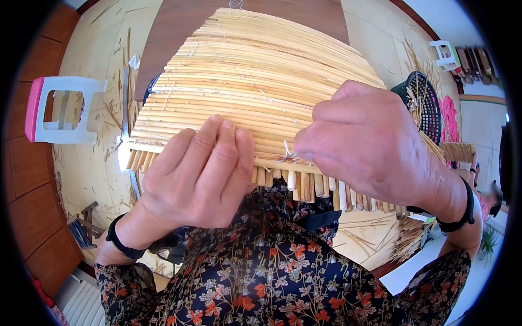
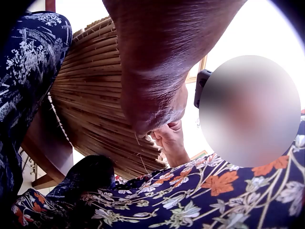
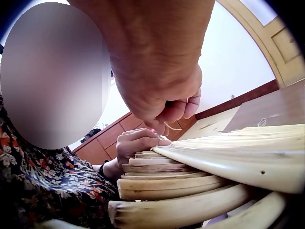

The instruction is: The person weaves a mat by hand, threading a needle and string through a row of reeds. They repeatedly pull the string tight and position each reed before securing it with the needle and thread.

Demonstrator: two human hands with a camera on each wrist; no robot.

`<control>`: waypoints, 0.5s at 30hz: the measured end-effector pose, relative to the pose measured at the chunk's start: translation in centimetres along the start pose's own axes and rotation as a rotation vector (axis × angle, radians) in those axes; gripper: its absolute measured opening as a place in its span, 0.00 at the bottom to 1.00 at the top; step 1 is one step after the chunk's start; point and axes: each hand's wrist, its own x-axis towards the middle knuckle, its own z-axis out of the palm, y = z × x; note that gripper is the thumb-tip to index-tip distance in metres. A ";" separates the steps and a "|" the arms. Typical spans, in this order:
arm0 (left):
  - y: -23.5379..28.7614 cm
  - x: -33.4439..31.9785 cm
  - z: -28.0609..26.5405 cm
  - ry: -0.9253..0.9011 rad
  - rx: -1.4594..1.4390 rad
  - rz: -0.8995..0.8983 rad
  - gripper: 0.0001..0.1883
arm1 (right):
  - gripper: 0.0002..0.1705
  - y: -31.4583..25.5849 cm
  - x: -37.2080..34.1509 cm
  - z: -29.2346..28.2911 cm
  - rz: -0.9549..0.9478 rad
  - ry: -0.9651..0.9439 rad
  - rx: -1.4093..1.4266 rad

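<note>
A mat of pale reed stalks (image 1: 261,65), bound in rows with thin white string, lies across the lap and onto a brown board. At its near edge the left hand (image 1: 198,168) grips the outer stalks, fingertips on top, thumb hidden. A little to the right, the right hand (image 1: 370,136) is curled, pinching a white string (image 1: 286,153) that rises from the near stalks. The right wrist view shows this right hand (image 3: 164,90) just above the mat edge, with the left hand (image 3: 136,145) close below it. Uneven stalk ends (image 1: 304,187) stick out under the edge.
A pink and white stool (image 1: 65,108) stands on the left. At the right is a dark green basket (image 1: 424,103) holding stalks, with pink material (image 1: 449,122) beside it. Stalk scraps litter the floor. Another person (image 1: 492,198) appears at the far right.
</note>
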 end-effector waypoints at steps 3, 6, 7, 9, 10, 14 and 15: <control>0.0 0.0 -0.1 -0.011 -0.010 -0.004 0.24 | 0.09 0.0 0.1 -0.2 -0.011 0.025 -0.012; -0.2 0.4 0.2 0.039 -0.018 -0.006 0.15 | 0.10 -0.1 0.3 -0.2 -0.021 0.045 -0.019; -0.2 0.6 0.3 0.088 -0.022 -0.006 0.06 | 0.10 -0.1 0.3 -0.1 -0.018 0.045 -0.024; -0.2 0.6 0.3 0.089 -0.024 -0.008 0.06 | 0.11 -0.1 0.2 0.1 -0.009 0.040 -0.010; -0.2 0.6 0.3 0.088 -0.026 -0.009 0.06 | 0.11 -0.1 0.2 0.2 -0.001 0.036 0.005; -0.2 0.6 0.3 0.090 -0.028 -0.017 0.06 | 0.11 -0.1 0.3 0.2 -0.019 0.054 0.008; -0.2 0.6 0.2 0.086 -0.033 -0.022 0.06 | 0.11 -0.1 0.3 0.2 -0.019 0.062 0.008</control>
